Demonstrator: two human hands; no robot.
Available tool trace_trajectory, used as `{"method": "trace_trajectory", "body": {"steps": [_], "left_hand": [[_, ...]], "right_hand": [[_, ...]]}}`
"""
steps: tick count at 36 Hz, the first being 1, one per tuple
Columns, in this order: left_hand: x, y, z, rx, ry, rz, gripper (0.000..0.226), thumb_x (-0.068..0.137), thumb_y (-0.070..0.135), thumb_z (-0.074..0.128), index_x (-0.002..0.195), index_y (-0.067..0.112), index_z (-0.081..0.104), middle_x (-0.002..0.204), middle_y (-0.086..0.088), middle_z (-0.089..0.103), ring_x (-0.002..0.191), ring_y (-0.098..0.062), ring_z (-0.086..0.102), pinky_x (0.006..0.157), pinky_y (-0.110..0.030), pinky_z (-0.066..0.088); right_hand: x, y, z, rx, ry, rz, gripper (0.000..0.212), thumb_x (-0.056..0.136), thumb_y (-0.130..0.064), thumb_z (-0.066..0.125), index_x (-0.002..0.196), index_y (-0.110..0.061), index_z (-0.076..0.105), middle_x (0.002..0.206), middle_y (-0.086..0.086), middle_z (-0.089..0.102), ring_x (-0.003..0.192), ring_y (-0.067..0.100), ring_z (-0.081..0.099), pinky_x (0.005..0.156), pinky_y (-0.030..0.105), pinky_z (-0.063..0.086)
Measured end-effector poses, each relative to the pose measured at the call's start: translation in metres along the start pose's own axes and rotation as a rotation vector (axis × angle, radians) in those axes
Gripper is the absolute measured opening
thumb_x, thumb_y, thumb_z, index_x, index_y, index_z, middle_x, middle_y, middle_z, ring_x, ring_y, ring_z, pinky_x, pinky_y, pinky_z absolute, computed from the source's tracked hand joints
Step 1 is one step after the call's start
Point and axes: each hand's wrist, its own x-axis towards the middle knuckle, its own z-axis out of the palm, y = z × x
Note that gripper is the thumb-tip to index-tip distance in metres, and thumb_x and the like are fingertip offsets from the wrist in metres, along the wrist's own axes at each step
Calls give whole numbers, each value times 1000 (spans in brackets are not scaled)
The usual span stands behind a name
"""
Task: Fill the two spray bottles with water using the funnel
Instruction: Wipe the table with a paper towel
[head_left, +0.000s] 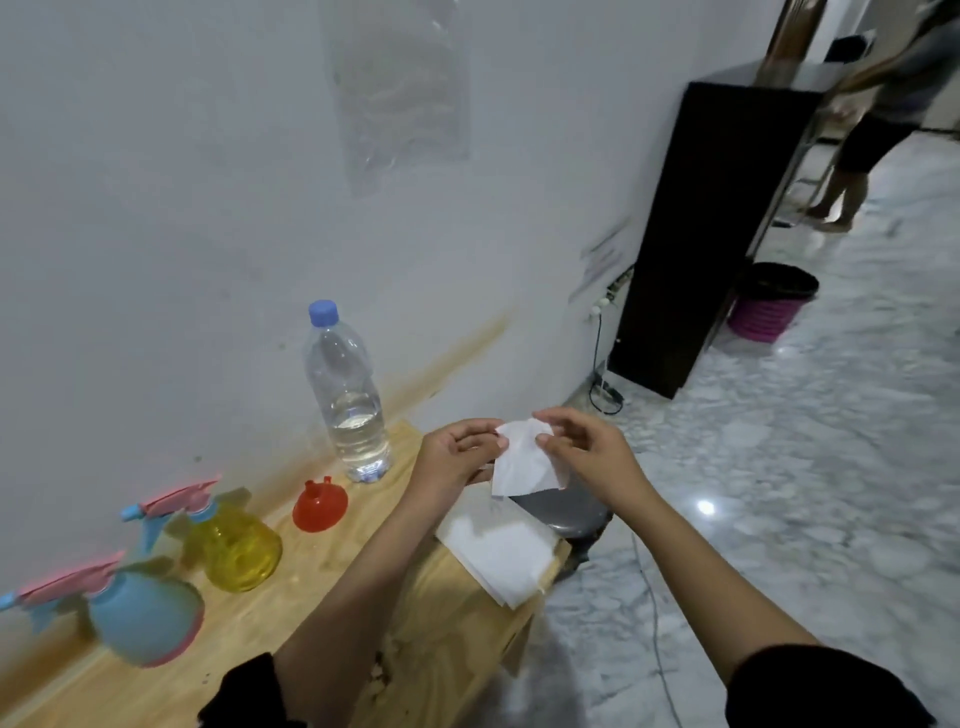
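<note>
A yellow spray bottle (236, 548) and a blue spray bottle (143, 616), both with pink trigger heads, stand at the left of the wooden table (291, 613). A red funnel (319, 505) rests mouth down between them and a clear water bottle (349, 397) with a blue cap, about a third full. Above the table's right end, my left hand (457, 457) and my right hand (584, 454) both pinch a white tissue (522, 460) held in the air.
More white tissues (498, 553) lie on the table's right end. A dark round stool (566, 512) stands just beyond it. Further off are a black cabinet (696, 234), a black and pink bin (771, 301), a floor cable, and a person standing at the far right.
</note>
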Motion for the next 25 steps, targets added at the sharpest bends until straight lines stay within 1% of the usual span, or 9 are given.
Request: {"method": "trace_trajectory", "body": {"steps": [2,4,5,7,9,13,17,20,25], "left_hand": [[9,-2,16,53,-28,39,17,81,0,68,94,10,70,76,-2,71,70,-9,67,65,-22,55],[18,-3,35,81,-37,60,19,81,-3,67,98,4,70,73,-2,70,68,-7,66,66,-21,54],[23,-4,45,93,-30,72,20,81,-4,67,100,1,69,74,-5,70,68,-6,66,65,-19,54],[33,-5,65,124,-16,104,21,80,-3,68,102,-1,70,82,-12,71,73,-10,67,66,-20,53],[45,-7,85,151,5,136,19,80,-1,70,99,4,72,90,-14,73,81,-18,69,71,-23,55],[68,-11,126,143,58,156,19,81,-1,69,92,13,74,84,-3,75,77,-14,69,69,-24,55],[92,-16,163,170,136,178,20,82,0,69,101,6,72,86,-1,74,77,-12,69,71,-24,56],[108,-18,183,159,192,190,21,82,-1,67,102,4,71,83,5,73,74,-6,69,70,-23,56],[135,-24,200,103,256,175,22,82,0,68,102,7,71,83,6,73,75,-7,69,68,-20,56]], "right_hand": [[4,5,-18,-38,31,19,22,82,-9,68,93,-28,68,92,3,66,81,9,61,72,17,52],[10,11,-36,-58,56,40,21,81,-11,70,89,-31,69,89,2,66,78,7,60,70,28,53],[14,14,-45,-63,66,41,21,81,-11,70,88,-30,69,89,4,66,76,6,60,70,28,53],[22,19,-64,-52,80,36,19,80,-9,70,88,-26,70,92,10,68,77,9,59,72,18,50],[31,25,-84,-48,83,42,17,80,-7,70,89,-22,71,95,13,69,79,13,59,72,14,48],[56,36,-129,-69,51,40,16,80,-8,70,89,-21,71,92,11,70,79,16,59,70,11,47],[81,48,-168,-84,15,26,15,80,-11,71,86,-25,71,85,10,66,72,12,55,67,11,45],[100,55,-188,-90,-29,36,14,80,-11,71,88,-23,71,79,3,63,69,11,52,65,10,44],[129,65,-205,-84,-87,56,14,81,-13,70,90,-23,71,81,2,62,71,10,53,69,12,45]]}}
